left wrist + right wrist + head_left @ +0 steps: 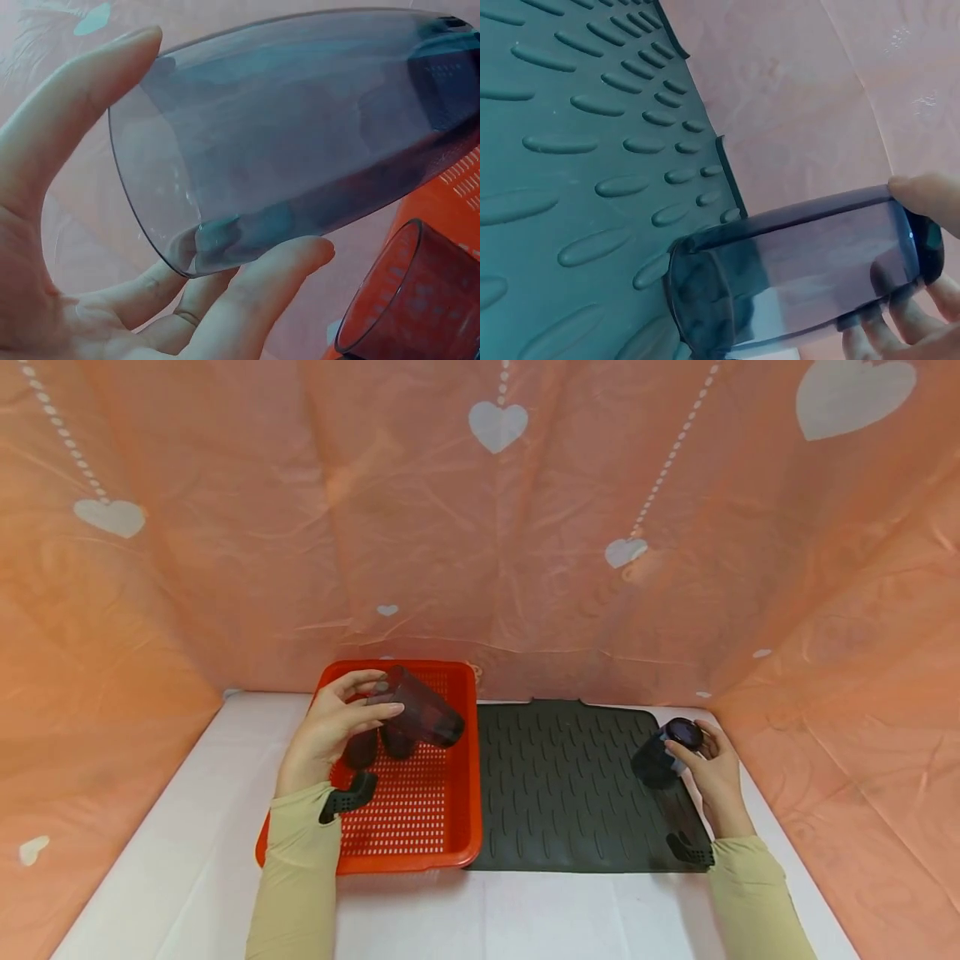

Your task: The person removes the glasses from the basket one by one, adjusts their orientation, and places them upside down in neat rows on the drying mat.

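Above the orange-red basket (408, 862), my left hand (330, 727) pinches a dark translucent drinking glass (423, 710) near its rim. The glass lies tilted, its thick base toward the right; in the left wrist view the glass (300, 142) looks bare inside. At the mat's far right corner, my right hand (712, 768) grips a second bluish-purple glass (656, 760) near its base. That glass (810, 277) is upside down, its rim at the ribbed dark mat (592, 195). Whether the rim touches all round, I cannot tell.
Two more dark glasses, one at the left (362, 747) and one beside it (397, 742), are in the basket. The dark drying mat (562, 793) lies right of the basket on a white table (547, 914). A peach curtain (450, 527) with hearts encloses the back and sides.
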Available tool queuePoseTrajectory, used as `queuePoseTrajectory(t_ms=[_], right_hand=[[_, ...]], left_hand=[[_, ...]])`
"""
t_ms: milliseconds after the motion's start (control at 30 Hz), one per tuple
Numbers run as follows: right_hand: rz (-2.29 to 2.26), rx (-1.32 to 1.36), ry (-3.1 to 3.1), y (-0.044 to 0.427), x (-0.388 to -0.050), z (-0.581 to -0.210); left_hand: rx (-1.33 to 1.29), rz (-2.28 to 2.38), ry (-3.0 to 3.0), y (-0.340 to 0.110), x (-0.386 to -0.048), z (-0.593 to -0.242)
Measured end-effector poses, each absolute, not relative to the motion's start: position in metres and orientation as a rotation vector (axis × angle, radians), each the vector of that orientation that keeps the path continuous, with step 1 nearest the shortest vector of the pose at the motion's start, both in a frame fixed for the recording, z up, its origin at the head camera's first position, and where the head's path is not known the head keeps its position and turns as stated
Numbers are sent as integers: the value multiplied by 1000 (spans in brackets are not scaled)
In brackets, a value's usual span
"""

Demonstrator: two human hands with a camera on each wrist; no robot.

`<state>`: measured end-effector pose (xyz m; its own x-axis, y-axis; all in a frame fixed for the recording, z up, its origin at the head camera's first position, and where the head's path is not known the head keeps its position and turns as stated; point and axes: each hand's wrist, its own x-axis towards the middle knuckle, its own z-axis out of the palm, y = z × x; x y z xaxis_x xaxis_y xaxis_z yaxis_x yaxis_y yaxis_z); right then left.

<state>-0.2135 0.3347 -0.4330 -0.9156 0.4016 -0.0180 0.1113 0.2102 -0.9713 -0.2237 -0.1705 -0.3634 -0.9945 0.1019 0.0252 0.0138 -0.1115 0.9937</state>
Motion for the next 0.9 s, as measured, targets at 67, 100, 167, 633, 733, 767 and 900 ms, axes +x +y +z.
queuePoseTrajectory(t_ms=[67,100,167,633,733,767,900], right_hand=[[1774,-500,-2242,334,-213,-432],[1782,-506,-2236,334,-212,-431],[1797,-518,-2219,334,-212,-430],[1833,-390,-2028,329,-220,-416],[1827,-369,-1987,328,-222,-412],[1828,-359,-1973,328,-223,-410],[1851,-324,-1901,327,-224,-403]], left_hand=[[129,2288,2062,-168,-223,-363],[130,2287,2064,-166,-223,-362],[135,2289,2061,-164,-223,-362],[93,2368,1988,-154,-218,-358],[70,2382,1980,-151,-218,-356],[64,2382,1982,-150,-218,-356],[57,2376,1979,-145,-219,-356]])
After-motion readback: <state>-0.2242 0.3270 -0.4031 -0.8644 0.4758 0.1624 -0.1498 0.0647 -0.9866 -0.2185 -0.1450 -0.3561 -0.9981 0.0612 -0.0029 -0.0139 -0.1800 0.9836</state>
